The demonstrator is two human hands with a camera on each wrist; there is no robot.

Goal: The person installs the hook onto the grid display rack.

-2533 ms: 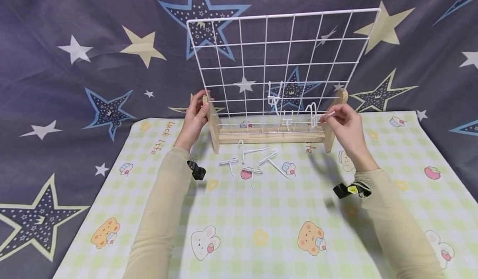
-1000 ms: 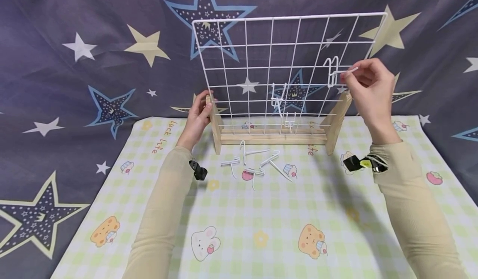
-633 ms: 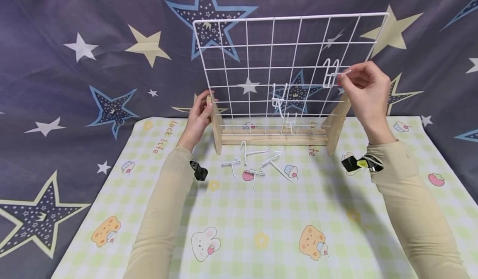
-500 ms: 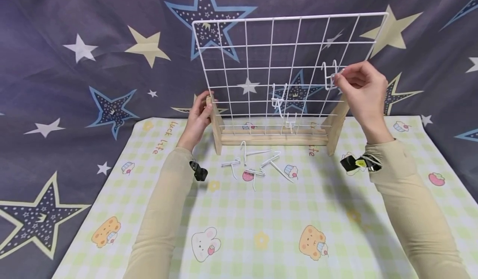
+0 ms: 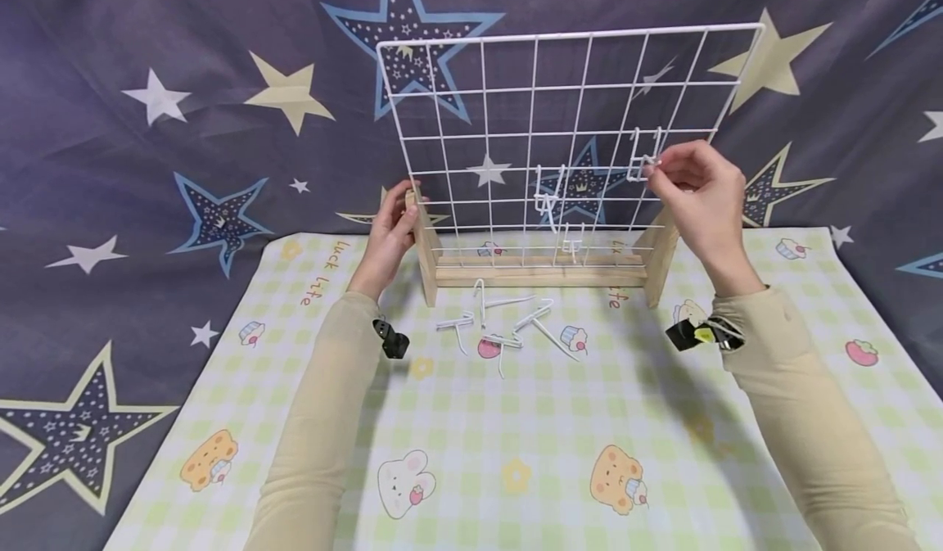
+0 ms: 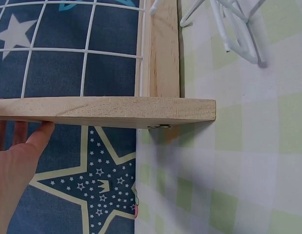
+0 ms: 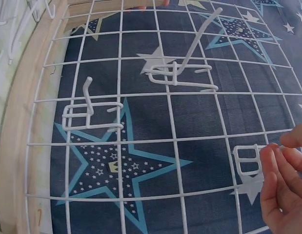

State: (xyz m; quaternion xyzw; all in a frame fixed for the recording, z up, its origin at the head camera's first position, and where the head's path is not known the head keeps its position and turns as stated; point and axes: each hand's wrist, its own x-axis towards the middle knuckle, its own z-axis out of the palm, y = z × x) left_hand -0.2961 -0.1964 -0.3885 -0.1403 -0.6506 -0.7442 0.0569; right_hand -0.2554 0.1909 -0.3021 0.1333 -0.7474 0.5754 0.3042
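Observation:
A white wire grid panel point(image 5: 504, 113) stands upright in a wooden base point(image 5: 541, 274). My left hand point(image 5: 386, 236) holds the base's left wooden side piece point(image 6: 116, 109), thumb in front and fingers behind. On the right of the grid, my right hand point(image 5: 700, 199) pinches the prong of a white wire hook point(image 5: 639, 162) between thumb and fingertips. That hook's two bent tips lie at a horizontal wire; whether they are over it is hard to tell. Two other hooks hang on the grid: a longer-pronged one point(image 7: 175, 73) and a short-pronged one point(image 7: 90, 114).
Several loose white hooks point(image 5: 503, 340) lie on the checked tablecloth point(image 5: 457, 420) in front of the base. Behind the grid hangs a dark curtain point(image 5: 221, 133) with stars. The right wooden side piece point(image 5: 661, 260) stands below my right hand.
My right hand lifted its hook from low at the grid's right to higher up, then moved it left and slightly down against the wires. My left hand stays on the side piece.

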